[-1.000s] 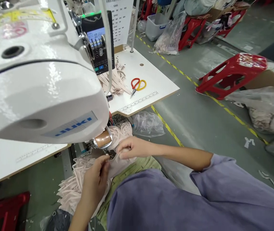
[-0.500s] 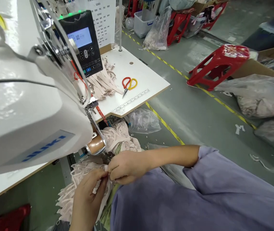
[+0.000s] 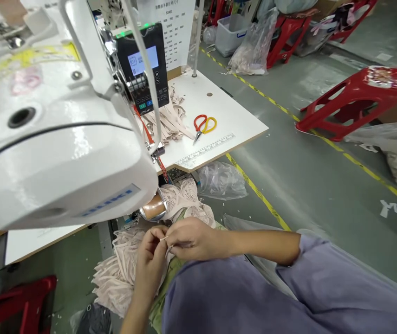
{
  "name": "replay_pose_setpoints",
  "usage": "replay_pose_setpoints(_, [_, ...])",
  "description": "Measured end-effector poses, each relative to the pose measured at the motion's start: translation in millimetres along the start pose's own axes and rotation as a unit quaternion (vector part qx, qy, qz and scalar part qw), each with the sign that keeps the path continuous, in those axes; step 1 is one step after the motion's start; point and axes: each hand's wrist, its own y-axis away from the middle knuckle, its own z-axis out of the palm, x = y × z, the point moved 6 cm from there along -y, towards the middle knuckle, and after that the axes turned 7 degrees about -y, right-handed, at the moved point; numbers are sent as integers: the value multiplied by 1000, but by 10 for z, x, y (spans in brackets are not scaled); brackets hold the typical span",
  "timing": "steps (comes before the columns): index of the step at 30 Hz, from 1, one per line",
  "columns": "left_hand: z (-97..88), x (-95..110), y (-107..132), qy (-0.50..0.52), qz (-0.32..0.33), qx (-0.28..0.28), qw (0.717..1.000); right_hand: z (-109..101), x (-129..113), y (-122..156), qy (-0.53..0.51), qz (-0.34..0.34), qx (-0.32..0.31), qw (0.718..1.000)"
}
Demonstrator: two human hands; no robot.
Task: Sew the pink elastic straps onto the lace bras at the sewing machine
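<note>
Low in the picture, my left hand (image 3: 153, 253) and my right hand (image 3: 191, 239) meet fingertip to fingertip over my lap. Both pinch a small piece of pale pink lace fabric (image 3: 167, 245) between them. Beneath them lies a heap of the same pink lace pieces (image 3: 116, 273), spilling down to the left. Just above my hands hangs the head of a white sewing machine (image 3: 62, 139), with a copper-coloured part (image 3: 152, 208) at its lower end. More lace (image 3: 184, 195) is bunched behind my right hand.
A white table (image 3: 226, 111) carries red-and-yellow scissors (image 3: 203, 125), pink strips (image 3: 170, 120) and a black control panel (image 3: 146, 65). Red stools (image 3: 351, 99) (image 3: 13, 306), plastic bags of fabric (image 3: 219, 178) (image 3: 396, 153) and yellow floor tape (image 3: 257, 192) surround the seat.
My hands stayed together on the lace, shifting slightly as the fingers worked it. The camera swung left and then back right, so the machine head moved across the view.
</note>
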Motion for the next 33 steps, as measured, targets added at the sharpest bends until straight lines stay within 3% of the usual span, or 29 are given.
replay_pose_setpoints(5, [-95, 24, 112, -77, 45, 76, 993, -99, -102, -59, -18, 7, 28, 999])
replay_pose_setpoints(8, [-163, 153, 147, -199, 122, 105, 967, -105, -104, -69, -21, 15, 24, 999])
replay_pose_setpoints(11, [-181, 218, 159, -246, 164, 134, 946, -104, -84, -73, -41, 31, 31, 998])
replay_pose_setpoints(15, [-153, 228, 142, -258, 176, 130, 941, -159, -43, -78, -68, 66, 60, 994])
replay_pose_setpoints(20, [-178, 333, 152, -291, 204, 129, 926, -316, 20, -116, -52, 125, 30, 990])
replay_pose_setpoints(25, [-162, 576, 252, -345, 305, 148, 875, -446, -40, -239, 94, 70, -15, 993])
replay_pose_setpoints(28, [-134, 670, 267, -360, 332, 133, 862, -448, -74, -300, 66, 74, -55, 994])
replay_pose_setpoints(33, [-145, 727, 231, -373, 312, 117, 866, -484, -115, -337, 12, 116, -89, 989])
